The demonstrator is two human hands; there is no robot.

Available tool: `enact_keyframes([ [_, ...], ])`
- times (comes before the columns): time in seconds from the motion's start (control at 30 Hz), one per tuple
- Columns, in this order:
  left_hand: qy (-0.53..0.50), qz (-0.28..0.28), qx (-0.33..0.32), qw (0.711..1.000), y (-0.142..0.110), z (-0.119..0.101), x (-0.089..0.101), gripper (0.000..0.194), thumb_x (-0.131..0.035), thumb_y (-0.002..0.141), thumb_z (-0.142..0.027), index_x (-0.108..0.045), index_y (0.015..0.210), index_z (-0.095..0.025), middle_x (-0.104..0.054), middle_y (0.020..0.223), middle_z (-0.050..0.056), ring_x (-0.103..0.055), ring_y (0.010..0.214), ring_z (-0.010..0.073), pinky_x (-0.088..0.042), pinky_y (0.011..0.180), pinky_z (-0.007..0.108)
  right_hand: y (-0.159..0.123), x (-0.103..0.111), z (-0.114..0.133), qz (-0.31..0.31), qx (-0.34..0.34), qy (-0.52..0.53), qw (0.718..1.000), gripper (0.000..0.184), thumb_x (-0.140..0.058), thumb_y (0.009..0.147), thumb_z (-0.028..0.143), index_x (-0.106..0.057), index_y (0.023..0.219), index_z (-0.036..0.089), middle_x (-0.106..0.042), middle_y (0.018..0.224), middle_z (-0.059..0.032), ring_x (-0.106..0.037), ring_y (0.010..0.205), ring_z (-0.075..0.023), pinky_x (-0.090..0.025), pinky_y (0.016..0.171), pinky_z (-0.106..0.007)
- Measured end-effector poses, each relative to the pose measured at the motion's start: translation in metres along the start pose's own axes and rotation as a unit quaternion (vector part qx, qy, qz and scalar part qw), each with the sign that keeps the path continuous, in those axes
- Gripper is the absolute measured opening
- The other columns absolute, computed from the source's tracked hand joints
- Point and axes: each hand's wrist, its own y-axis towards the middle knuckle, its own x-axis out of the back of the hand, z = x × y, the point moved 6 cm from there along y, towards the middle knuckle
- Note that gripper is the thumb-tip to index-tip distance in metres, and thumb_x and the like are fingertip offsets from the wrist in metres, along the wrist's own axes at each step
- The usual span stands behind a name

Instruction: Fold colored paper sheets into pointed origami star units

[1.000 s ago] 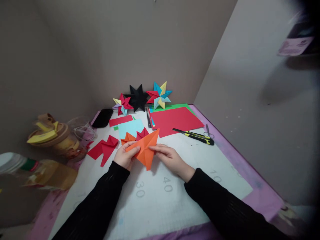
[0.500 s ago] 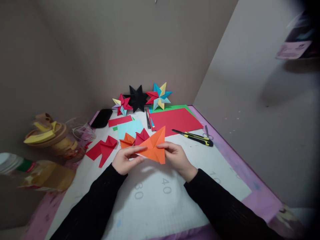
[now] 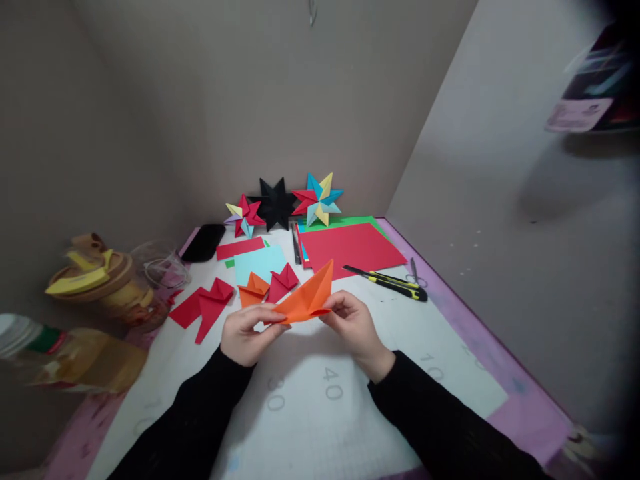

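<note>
Above the desk [image 3: 523,430], the left hand [image 3: 247,335] and right hand [image 3: 356,331] face each other. Between them sits the orange paper [image 3: 310,297], touching both, neither nearer. Left grip: narrow, pinching its left end. Right grip: narrow, pinching its lower right corner. Long axis: slanting up rightward to the tip [image 3: 329,268].

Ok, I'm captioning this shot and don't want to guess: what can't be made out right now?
All in the head view:
Held orange paper: its underside faces away from the camera.
Green sheet: mostly covered by the red sheet.
White cap: cut off by the left edge.
Pink label: print too small and blurred.
</note>
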Motion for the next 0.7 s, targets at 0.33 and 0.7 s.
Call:
enact_keyframes([
  [0.33,-0.02,-0.058,-0.028,0.998,-0.0096,-0.0065,-0.0016,0.01,-0.078,0.055,-0.018,-0.072,0.061,-0.024,-0.069,0.065,0.004,-0.061,0.058,0.0177,-0.048,0.057,0.028,-0.0054,-0.0023,0.0031,-0.009,0.012,0.01,1.0,0.022,-0.071,0.072,0.037,-0.056,0.072,0.021,-0.062,0.072,-0.002,-0.06,0.068,-0.0173,-0.048,0.064,-0.032],
  [0.7,-0.009,-0.022,-0.095,0.995,-0.0089,-0.0029,-0.001,0.009,-0.074,0.062,-0.014,-0.068,0.065,-0.02,-0.07,0.07,0.005,-0.064,0.061,0.0173,-0.05,0.056,0.027,-0.0049,-0.0004,0.0017,-0.005,0.028,0.025,0.999,0.02,-0.075,0.067,0.029,-0.057,0.068,0.02,-0.06,0.072,-0.0004,-0.058,0.066,-0.0144,-0.047,0.06,-0.027],
])
